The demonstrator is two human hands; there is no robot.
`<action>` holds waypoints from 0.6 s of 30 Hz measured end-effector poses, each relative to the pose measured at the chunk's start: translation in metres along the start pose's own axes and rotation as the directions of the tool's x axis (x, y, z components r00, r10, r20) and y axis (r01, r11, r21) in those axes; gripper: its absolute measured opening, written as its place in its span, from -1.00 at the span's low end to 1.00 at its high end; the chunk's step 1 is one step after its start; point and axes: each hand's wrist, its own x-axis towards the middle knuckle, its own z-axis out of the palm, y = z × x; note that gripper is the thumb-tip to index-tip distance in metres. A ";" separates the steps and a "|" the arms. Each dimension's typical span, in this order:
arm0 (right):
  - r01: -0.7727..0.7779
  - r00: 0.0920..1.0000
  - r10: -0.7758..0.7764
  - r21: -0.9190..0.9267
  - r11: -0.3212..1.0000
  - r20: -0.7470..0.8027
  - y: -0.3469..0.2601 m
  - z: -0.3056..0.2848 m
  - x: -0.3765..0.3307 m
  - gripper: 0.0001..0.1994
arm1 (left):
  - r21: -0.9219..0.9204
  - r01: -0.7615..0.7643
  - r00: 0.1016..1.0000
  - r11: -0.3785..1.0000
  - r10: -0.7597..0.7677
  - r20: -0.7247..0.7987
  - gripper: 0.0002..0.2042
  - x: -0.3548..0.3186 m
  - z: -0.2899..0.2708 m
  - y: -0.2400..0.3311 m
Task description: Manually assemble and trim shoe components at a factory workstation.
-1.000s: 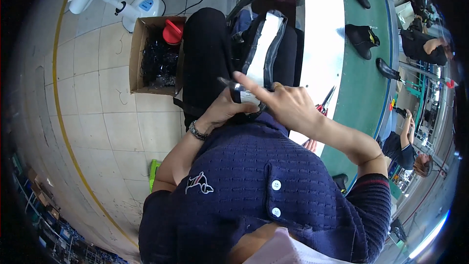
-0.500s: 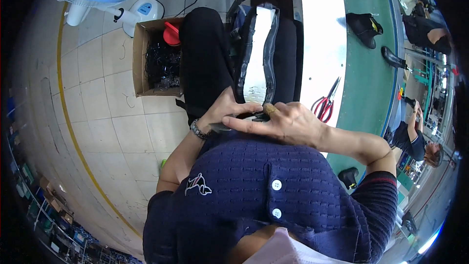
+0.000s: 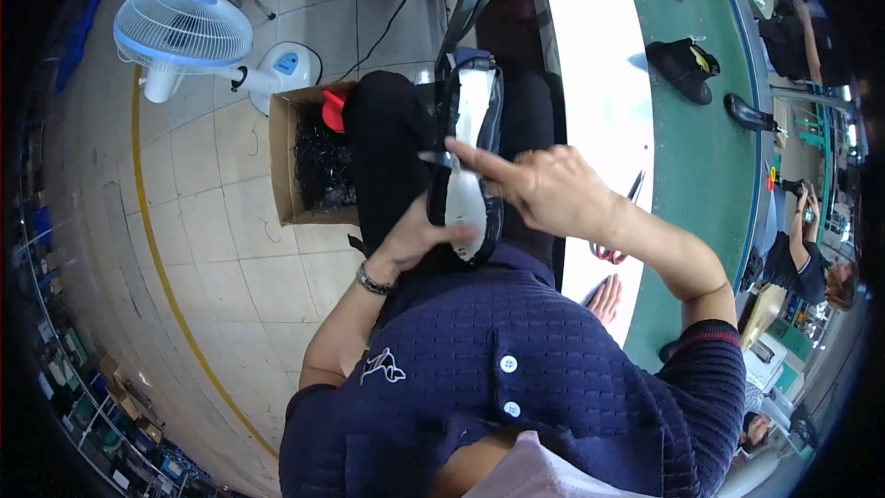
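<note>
Head view, looking straight down: a black shoe (image 3: pixel 466 166) lies sole-up along the person's lap, its pale grey-white sole facing the camera, black upper showing round the edges, toe end pointing away toward the white bench. Left hand (image 3: pixel 417 242) cups the near end of the shoe from below and the side, fingers wrapped onto the sole's edge, so it's holding the shoe steady; a beaded bracelet (image 3: pixel 372 279) sits on that wrist, forearm coming up from the lower left. Right hand (image 3: pixel 544 189) hovers over the middle of the sole, index finger stretched out and pinching a thin dark tool (image 3: pixel 435 158) against the sole, the other fingers curled in; the arm reaches across from the right with the elbow bent. Red-handled scissors (image 3: pixel 616 240) lie on the bench just beyond that wrist. A cardboard box (image 3: pixel 286 166) of dark parts stands on the floor to the left, a fan (image 3: pixel 184 33) past it.
</note>
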 end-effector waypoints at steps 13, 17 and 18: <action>-0.068 0.891 0.103 0.093 0.993 -0.443 0.043 -0.030 -0.006 -0.45 | -0.091 0.108 0.994 0.990 -0.109 -0.008 -0.25 0.050 0.008 0.064; -0.005 0.817 0.398 0.684 0.729 -0.418 0.055 -0.012 -0.043 -0.58 | 0.148 -0.077 0.996 0.986 0.070 0.056 0.00 0.034 0.015 0.065; 0.023 0.867 0.437 0.895 0.446 -0.240 0.057 -0.007 -0.046 -0.55 | 0.281 -0.214 0.975 0.936 0.184 0.127 0.09 0.034 0.012 0.059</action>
